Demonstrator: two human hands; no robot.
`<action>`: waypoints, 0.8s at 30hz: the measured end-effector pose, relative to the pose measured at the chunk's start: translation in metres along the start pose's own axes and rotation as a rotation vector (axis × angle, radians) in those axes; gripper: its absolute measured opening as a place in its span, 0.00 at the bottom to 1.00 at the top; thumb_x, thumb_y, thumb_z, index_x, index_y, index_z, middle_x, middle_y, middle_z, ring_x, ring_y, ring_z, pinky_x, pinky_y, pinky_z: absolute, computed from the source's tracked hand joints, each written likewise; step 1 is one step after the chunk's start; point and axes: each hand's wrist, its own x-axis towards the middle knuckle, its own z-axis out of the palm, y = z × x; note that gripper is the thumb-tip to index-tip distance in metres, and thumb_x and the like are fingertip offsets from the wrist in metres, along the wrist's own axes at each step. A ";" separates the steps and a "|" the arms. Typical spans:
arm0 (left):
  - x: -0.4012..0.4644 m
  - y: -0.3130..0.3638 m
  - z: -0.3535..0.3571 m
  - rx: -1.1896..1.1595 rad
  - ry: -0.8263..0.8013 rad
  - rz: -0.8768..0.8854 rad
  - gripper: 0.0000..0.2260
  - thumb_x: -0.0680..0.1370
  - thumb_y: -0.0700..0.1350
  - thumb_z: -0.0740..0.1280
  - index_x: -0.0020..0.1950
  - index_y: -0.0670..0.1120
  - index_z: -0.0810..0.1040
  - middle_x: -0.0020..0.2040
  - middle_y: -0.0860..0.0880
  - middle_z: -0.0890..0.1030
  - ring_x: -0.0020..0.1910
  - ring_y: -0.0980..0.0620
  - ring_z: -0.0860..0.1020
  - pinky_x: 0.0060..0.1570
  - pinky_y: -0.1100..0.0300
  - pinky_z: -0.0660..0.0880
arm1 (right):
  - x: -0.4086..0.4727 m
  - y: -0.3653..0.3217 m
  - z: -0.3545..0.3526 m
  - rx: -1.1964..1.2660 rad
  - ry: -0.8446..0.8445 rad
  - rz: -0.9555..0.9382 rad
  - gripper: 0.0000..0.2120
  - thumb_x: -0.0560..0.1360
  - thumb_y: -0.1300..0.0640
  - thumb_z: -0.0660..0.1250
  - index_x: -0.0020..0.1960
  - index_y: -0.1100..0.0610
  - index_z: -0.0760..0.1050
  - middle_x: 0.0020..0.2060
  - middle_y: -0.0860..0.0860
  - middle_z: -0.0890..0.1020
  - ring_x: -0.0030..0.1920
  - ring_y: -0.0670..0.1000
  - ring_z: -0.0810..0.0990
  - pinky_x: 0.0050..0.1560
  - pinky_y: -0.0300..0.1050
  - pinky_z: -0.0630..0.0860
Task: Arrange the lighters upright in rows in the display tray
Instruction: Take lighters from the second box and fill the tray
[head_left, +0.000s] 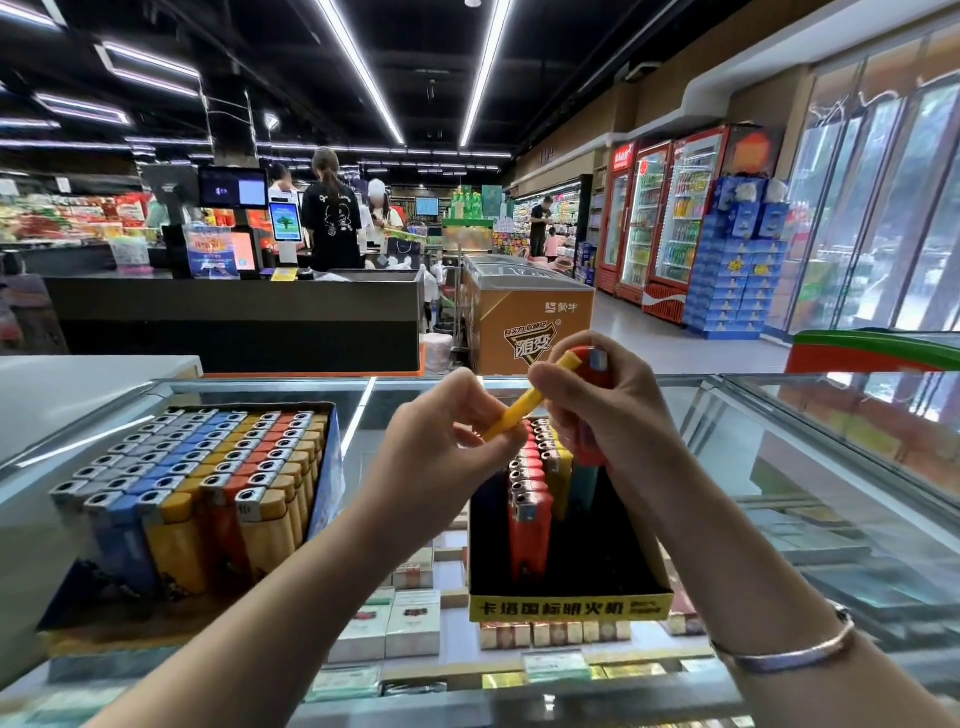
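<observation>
Hands are meeting above a glass counter (779, 467), seen from the head camera. Left hand (441, 436) is pinching the lower end of a yellow lighter (530, 400), whose long axis is slanting from lower left up to upper right, its upper end touching the right hand (608, 410). Right hand's fingers are curling round a red lighter (592, 364), its metal top pointing upward. Below them, a yellow-fronted display tray (571, 608) is sitting on the counter, partly filled with lighters standing upright in a row. To the left, a full lighter box (332, 457) is resting on the same counter, its lighters upright in coloured rows.
</observation>
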 end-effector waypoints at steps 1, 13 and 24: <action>0.000 0.000 -0.001 -0.005 -0.012 -0.024 0.10 0.68 0.47 0.74 0.40 0.47 0.74 0.38 0.51 0.81 0.37 0.56 0.79 0.38 0.63 0.77 | 0.000 0.001 -0.002 0.033 -0.009 0.016 0.14 0.63 0.53 0.73 0.41 0.58 0.72 0.24 0.48 0.74 0.23 0.45 0.70 0.22 0.36 0.69; 0.004 0.003 -0.008 -0.225 -0.113 -0.098 0.25 0.68 0.49 0.69 0.61 0.65 0.67 0.49 0.47 0.76 0.41 0.49 0.78 0.43 0.57 0.79 | 0.003 0.007 -0.015 0.019 0.056 0.076 0.09 0.70 0.51 0.66 0.45 0.56 0.79 0.27 0.49 0.75 0.23 0.45 0.70 0.24 0.37 0.69; 0.010 0.014 0.015 -0.406 -0.087 -0.052 0.12 0.68 0.42 0.71 0.46 0.48 0.71 0.42 0.46 0.81 0.37 0.47 0.83 0.37 0.57 0.79 | 0.013 0.027 -0.035 -0.147 0.293 0.461 0.18 0.78 0.46 0.59 0.39 0.58 0.75 0.33 0.51 0.84 0.42 0.51 0.82 0.46 0.49 0.72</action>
